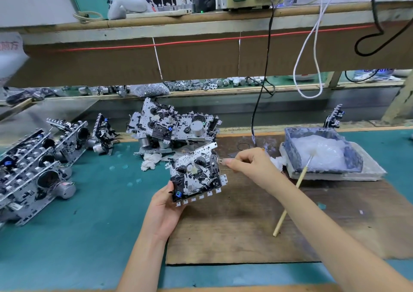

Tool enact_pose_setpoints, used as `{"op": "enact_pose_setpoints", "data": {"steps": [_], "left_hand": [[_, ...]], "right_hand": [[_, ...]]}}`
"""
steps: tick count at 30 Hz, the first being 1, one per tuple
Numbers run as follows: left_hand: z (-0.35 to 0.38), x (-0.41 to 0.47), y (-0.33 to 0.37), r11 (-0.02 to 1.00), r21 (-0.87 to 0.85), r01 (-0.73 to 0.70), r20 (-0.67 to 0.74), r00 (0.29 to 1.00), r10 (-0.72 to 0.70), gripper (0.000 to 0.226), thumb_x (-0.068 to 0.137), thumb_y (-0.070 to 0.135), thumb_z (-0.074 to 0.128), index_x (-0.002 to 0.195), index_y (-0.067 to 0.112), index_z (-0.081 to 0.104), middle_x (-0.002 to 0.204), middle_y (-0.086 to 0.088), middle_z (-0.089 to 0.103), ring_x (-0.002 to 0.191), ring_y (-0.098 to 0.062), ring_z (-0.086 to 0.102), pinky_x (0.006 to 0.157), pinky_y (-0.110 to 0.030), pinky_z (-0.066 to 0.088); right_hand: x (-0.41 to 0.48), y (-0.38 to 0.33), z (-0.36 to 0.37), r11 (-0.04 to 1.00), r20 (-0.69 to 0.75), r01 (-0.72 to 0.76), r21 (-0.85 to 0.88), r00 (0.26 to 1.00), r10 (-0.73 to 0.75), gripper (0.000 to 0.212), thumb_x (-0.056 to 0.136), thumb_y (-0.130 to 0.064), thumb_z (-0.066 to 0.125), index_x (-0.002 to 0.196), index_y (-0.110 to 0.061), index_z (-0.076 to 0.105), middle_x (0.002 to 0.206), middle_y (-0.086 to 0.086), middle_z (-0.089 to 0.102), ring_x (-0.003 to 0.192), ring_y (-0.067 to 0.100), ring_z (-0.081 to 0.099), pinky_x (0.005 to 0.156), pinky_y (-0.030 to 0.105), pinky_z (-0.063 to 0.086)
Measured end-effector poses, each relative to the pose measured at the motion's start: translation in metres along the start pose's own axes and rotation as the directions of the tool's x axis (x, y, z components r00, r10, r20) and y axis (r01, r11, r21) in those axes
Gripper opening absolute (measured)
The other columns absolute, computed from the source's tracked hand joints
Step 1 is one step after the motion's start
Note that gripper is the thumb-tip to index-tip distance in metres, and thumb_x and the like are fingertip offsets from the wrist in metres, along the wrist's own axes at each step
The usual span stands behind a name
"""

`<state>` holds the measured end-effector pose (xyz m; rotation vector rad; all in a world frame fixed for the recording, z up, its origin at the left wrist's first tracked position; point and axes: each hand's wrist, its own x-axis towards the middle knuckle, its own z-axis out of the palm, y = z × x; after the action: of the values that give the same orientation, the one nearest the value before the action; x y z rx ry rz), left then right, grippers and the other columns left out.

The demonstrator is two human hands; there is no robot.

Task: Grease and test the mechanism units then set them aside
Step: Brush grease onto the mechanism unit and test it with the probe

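Head view: bench is seen from above.
Mechanism unit [196, 175]: held tilted over the left edge of the wooden board [234, 224].
Left hand [164, 211]: curled under the unit's lower-left corner, which is gripped.
Right hand [248, 163]: small piece [220, 161] is pinched at the unit's right edge; what it is cannot be told.
Brush [292, 193]: bristles are laid in the grease tray [324, 153], handle on board.
Unit pile [172, 124]: stacked behind the held unit.
Unit row [33, 173]: stood at left on green mat [89, 224].

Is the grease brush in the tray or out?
In: the brush leans over the tray rim, its tip resting in the white grease.
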<state>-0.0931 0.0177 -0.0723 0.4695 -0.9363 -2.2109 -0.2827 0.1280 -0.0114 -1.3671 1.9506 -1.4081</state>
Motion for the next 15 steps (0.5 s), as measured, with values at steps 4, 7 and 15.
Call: {"op": "enact_pose_setpoints", "data": {"steps": [4,7,15], "left_hand": [[0.0002,0.0005,0.0006,1.000,-0.010,0.007,-0.028,1.000,-0.007,0.065,0.022,0.037,0.097,0.076,0.006,0.078,0.086,-0.010,0.074,0.078,-0.019,0.072,0.064,-0.029,0.058],[0.0004,0.0004,0.0005,0.999,-0.034,0.003,-0.047,0.999,-0.004,0.055,0.028,0.033,0.096,0.073,0.007,0.078,0.084,-0.009,0.075,0.075,-0.017,0.072,0.063,-0.028,0.059],[0.0019,-0.0008,0.0019,1.000,-0.026,-0.001,-0.041,0.999,0.000,0.031,0.052,0.029,0.072,0.075,0.008,0.078,0.087,-0.007,0.075,0.078,-0.017,0.072,0.066,-0.028,0.059]], "right_hand": [[0.0011,-0.0021,-0.0020,0.997,0.067,-0.071,0.004,0.995,0.071,0.040,0.083,-0.035,0.065,0.052,-0.013,0.055,0.035,-0.012,0.033,0.037,0.011,0.037,0.053,0.020,0.040],[0.0003,-0.0024,-0.0018,0.996,0.087,-0.075,0.042,0.994,0.071,0.038,0.084,-0.035,0.065,0.052,-0.015,0.056,0.039,-0.012,0.034,0.036,0.003,0.029,0.044,0.008,0.029],[-0.0021,-0.0085,0.0015,0.993,0.081,-0.093,-0.070,0.992,0.099,0.031,0.087,-0.040,0.059,0.061,-0.021,0.059,0.047,-0.015,0.050,0.045,0.000,0.041,0.052,0.013,0.035]]}}
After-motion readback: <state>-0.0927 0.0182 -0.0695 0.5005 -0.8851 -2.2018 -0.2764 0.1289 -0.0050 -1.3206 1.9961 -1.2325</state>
